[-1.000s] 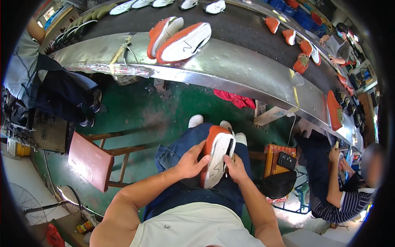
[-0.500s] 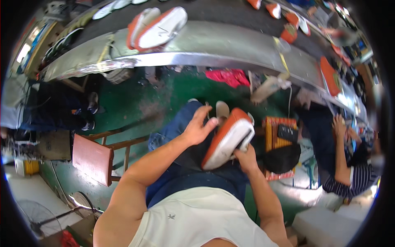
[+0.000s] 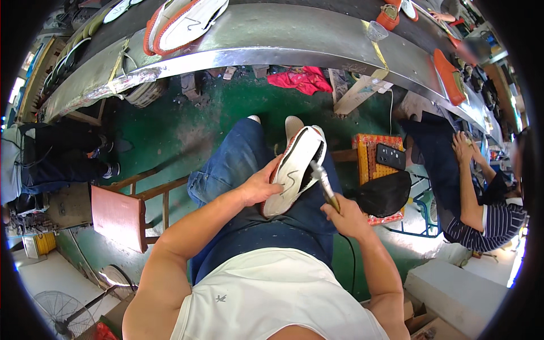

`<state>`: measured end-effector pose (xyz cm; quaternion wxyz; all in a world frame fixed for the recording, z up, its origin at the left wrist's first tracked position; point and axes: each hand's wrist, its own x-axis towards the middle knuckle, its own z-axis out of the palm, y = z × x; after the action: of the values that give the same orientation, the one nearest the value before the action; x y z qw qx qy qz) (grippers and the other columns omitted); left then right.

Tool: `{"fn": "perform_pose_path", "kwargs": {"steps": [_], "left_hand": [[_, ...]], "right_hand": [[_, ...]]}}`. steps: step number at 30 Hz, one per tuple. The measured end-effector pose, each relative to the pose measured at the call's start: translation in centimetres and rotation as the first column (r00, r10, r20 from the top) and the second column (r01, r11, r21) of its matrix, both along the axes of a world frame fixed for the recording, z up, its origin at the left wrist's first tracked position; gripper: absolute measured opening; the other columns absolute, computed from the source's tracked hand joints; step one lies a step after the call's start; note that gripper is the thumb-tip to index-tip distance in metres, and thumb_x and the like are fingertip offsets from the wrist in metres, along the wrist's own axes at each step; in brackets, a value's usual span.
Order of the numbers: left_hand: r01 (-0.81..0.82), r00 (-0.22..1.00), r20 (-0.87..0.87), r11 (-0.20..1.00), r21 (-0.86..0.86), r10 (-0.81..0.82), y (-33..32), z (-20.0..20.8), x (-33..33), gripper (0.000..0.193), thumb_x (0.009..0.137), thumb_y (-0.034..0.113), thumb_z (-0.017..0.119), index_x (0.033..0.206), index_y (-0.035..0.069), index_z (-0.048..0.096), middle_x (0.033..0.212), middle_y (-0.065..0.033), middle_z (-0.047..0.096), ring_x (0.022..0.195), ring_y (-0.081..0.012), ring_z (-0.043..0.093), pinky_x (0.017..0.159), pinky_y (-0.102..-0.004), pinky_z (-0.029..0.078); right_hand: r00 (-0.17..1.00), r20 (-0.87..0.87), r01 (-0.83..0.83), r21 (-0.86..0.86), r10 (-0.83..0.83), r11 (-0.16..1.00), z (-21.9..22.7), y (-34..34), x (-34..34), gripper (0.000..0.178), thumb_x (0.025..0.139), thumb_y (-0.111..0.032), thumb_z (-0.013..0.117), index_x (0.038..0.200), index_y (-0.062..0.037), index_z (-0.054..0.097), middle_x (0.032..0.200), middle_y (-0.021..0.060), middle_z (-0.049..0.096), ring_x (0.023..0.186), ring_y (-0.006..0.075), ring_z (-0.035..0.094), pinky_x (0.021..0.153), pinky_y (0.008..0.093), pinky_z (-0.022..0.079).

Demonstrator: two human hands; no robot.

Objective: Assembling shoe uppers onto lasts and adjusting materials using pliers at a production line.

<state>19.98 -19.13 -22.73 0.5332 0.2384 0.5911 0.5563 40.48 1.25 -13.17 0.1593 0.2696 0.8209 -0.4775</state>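
Observation:
A white shoe (image 3: 292,180) with a reddish-orange edge rests over my lap, its toe toward me and its opening facing right. My left hand (image 3: 262,184) grips its left side, thumb on the white upper near a dark curved mark. In my right hand (image 3: 347,215) is a hammer (image 3: 324,184), fingers wrapped round the handle. Its metal head is close to the shoe's opening; whether they touch I cannot tell.
Ahead runs a metal-edged bench (image 3: 249,56) bearing a pair of white-and-orange shoes (image 3: 190,25). A padded stool (image 3: 119,218) stands left. To the right, a phone (image 3: 391,157) and black cushion (image 3: 385,194) lie on an orange-patterned seat. A co-worker's hands (image 3: 464,147) are farther right.
The shoe has turned over so its white upper shows more. My left hand, open before, now grips it. My right hand has left the shoe and now holds a hammer.

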Motion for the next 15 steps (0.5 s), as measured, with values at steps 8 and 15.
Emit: {"fn": "perform_pose_path", "kwargs": {"steps": [8,15], "left_hand": [[-0.013,1.000,0.015,1.000,-0.009,0.013,0.0,0.2,1.3,0.095,0.088,-0.001,0.055,0.162,-0.002,-0.006,0.165,-0.0158,0.025,0.151,-0.0214,0.027,0.123,-0.0320,0.021],[-0.230,0.848,0.511,0.967,0.111,0.143,0.3,1.7,0.7,0.075,0.104,0.023,0.035,0.163,0.002,-0.007,0.167,-0.0110,0.023,0.150,-0.0217,0.031,0.122,-0.0337,0.024]], "right_hand": [[0.843,0.139,-0.523,0.437,0.520,0.731,3.5,0.0,-5.3,0.042,0.088,-0.008,0.064,0.125,0.0108,0.054,0.107,0.0242,0.068,0.100,0.0414,0.067,0.088,0.0474,0.054],[0.781,0.120,-0.569,0.540,0.613,0.620,2.2,1.7,-5.7,0.024,0.083,-0.002,0.061,0.106,0.0054,0.058,0.095,0.0228,0.068,0.092,0.0363,0.069,0.080,0.0453,0.056]]}}
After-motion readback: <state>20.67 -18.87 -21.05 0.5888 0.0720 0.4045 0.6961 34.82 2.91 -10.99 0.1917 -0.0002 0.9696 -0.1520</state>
